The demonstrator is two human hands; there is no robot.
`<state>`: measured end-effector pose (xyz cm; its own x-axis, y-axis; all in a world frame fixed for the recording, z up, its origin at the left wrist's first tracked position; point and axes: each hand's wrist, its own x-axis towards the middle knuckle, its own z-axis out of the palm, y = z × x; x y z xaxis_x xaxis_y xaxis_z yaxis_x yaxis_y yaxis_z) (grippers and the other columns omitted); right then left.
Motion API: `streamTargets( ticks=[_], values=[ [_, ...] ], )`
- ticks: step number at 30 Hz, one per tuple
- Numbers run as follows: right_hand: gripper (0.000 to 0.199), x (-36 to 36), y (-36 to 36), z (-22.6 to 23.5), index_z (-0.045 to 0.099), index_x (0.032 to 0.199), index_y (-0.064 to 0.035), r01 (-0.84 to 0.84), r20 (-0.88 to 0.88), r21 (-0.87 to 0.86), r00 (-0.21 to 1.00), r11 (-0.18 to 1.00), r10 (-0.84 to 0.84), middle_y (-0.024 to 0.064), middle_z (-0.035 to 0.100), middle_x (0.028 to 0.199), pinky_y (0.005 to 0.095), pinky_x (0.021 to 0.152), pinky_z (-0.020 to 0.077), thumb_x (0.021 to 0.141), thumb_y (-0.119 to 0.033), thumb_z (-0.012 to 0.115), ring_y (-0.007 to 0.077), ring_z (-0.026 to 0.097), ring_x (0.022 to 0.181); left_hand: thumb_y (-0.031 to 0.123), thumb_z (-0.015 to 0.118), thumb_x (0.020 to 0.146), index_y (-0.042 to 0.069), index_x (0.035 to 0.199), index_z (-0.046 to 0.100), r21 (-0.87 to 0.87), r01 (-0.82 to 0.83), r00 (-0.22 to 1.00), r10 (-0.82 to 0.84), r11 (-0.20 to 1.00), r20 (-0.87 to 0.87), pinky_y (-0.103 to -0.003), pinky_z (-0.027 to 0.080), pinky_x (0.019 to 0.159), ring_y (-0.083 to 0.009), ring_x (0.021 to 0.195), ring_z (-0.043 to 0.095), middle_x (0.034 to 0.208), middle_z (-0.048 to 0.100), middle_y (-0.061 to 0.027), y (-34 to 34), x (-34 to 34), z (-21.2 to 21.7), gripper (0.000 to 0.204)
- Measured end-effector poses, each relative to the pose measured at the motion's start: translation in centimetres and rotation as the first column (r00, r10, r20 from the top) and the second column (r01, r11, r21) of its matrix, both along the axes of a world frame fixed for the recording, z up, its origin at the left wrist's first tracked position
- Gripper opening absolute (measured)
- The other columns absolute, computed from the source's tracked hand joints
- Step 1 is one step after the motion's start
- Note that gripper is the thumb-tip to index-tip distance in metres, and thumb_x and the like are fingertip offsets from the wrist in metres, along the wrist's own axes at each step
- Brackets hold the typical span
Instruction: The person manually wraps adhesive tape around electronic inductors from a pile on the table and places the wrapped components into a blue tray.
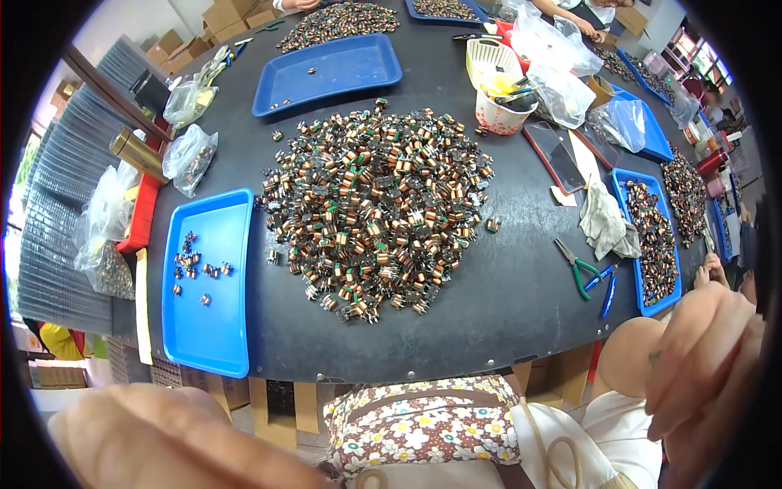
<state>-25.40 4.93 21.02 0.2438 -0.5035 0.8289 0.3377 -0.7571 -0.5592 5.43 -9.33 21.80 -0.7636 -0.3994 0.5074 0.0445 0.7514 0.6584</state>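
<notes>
My left hand is close up at the lower left, smeared by motion, and its fingers cannot be told apart. My right hand is at the right rim, also close and blurred; its fingers look bent, but what they hold, if anything, is hidden. Neither hand touches the dark table. A large heap of small copper-wound coils with black bases and metal pins lies at the middle. To its left, a bright blue tray holds several coils. Green-handled pliers lie to the right of the heap.
A darker blue tray stands behind the heap. Farther right are a patterned tub, a phone, a crumpled cloth and a full blue tray. A red bin and plastic bags line the left edge. Other people work around the table.
</notes>
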Motion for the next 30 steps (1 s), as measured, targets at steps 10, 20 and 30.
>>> streamTargets(
  ticks=[10, 20, 30],
  values=[
    [0.01, -0.2, 0.3, 0.4, 0.064, 0.085, 0.003, -0.046, 0.007, -0.06, 0.999, 0.997, 0.046, 0.0132, 0.064, 0.081, 0.0286, 0.061, 0.0482, 0.077, 0.006, 0.058, 0.0209, 0.061, 0.07, -0.004, 0.046, 0.081, -0.002, 0.108, 0.058, -0.027, 0.005, 1.0, -0.004, 1.0, 0.03, -0.032, 0.049, 0.081, -0.0233, 0.09, 0.062, 0.098, 0.064, -0.0173, 0.2, -0.1, -0.2, 0.029],
    [0.01, 0.5, -1.1, -0.5, 0.064, 0.085, 0.0031, -0.009, -0.026, -0.001, 1.0, 1.0, 0.009, 0.0129, 0.064, 0.08, 0.028, 0.061, 0.0477, 0.077, 0.006, 0.058, 0.0202, 0.061, 0.071, -0.006, 0.046, 0.082, -0.002, 0.107, 0.059, -0.021, -0.167, 0.986, 0.167, 0.986, 0.024, -0.032, 0.05, 0.08, -0.0223, 0.089, 0.063, 0.097, 0.064, -0.0165, -1.5, 0.9, 0.5, 0.029],
    [0.011, 1.3, -3.0, -3.4, 0.064, 0.085, 0.0032, 0.504, -0.216, 0.242, 0.861, 0.829, -0.46, 0.0126, 0.064, 0.08, 0.0273, 0.062, 0.0472, 0.077, 0.006, 0.058, 0.0195, 0.061, 0.072, -0.007, 0.045, 0.082, -0.002, 0.107, 0.059, 0.358, -0.116, 0.991, 0.132, 0.927, -0.022, -0.031, 0.05, 0.079, -0.0214, 0.087, 0.064, 0.096, 0.065, -0.0158, 1.9, 0.0, -3.3, 0.029]
  ],
)
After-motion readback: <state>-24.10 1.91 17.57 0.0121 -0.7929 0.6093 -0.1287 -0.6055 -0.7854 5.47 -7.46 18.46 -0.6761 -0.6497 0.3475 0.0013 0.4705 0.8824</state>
